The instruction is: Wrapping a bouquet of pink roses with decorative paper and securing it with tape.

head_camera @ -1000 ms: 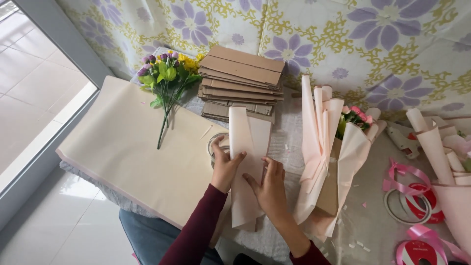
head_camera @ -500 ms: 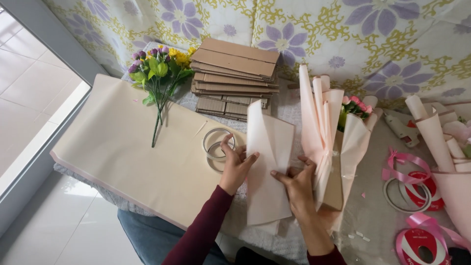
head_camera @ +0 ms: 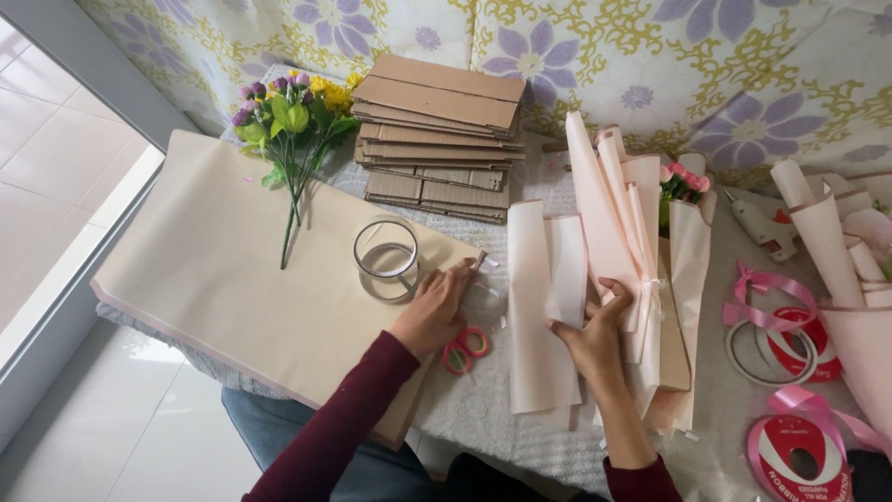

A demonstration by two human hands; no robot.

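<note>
Now right hand (head_camera: 595,339) grips folded pink paper (head_camera: 542,307), left hand (head_camera: 435,311) beside tape roll (head_camera: 386,258).

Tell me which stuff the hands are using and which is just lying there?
In use:
right hand
folded pink paper
left hand
tan paper stack
clear tape roll

Lying about:
cardboard pile
flower bunch
glue gun
pink ribbon rolls
scissors
</note>
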